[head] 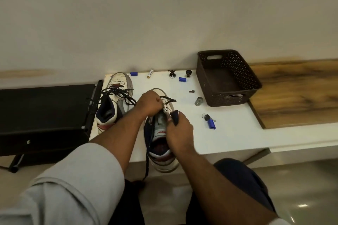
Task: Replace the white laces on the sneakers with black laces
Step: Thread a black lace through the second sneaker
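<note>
Two white sneakers stand on a white table (228, 133). The left sneaker (114, 104) carries black laces, loosely threaded. The right sneaker (161, 142) lies under my hands, its heel over the table's front edge. My left hand (149, 103) pinches a black lace (169, 99) at the eyelets near the toe. My right hand (180, 133) grips the sneaker's dark tongue and pulls it back. One black lace end (146, 162) hangs down over the table's front edge. No white laces are in view.
A dark perforated basket (252, 78) stands at the back right. Small items lie around: blue caps (133, 73), a battery (150, 73), two small figurines (172, 73), a screw, a metal plate (198, 101), and keys with a blue fob (210, 121). A black case (43, 113) sits left.
</note>
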{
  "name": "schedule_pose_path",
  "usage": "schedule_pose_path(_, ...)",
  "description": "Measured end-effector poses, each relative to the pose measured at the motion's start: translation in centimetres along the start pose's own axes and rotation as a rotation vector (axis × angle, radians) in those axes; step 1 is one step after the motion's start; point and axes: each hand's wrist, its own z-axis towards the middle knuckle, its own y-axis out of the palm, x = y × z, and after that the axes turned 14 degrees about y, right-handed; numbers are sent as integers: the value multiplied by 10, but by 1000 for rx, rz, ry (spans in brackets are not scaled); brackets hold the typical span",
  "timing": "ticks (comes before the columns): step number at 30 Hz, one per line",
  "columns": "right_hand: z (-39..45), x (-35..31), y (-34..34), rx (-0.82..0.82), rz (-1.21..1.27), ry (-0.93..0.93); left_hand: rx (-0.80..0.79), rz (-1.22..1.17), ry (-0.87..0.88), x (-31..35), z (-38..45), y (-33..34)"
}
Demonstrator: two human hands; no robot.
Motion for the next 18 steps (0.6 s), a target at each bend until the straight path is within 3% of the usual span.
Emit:
schedule_pose_path(3, 3, -2, 11, 138, 190, 135, -130, 186, 108, 15, -7, -11)
schedule_pose_path(6, 6, 1, 13, 149, 292, 150, -213, 350, 216, 38, -22, -27)
schedule_pose_path(10, 10, 8, 14, 131, 347, 101, -138, 434, 246, 50, -65, -39)
schedule_pose_path(13, 9, 7, 13, 132, 350, 87, 2, 434, 251, 40, -113, -25)
schedule_pose_path(18, 6, 6, 14, 137, 363, 52, 230, 53, 319, 48, -179, -6)
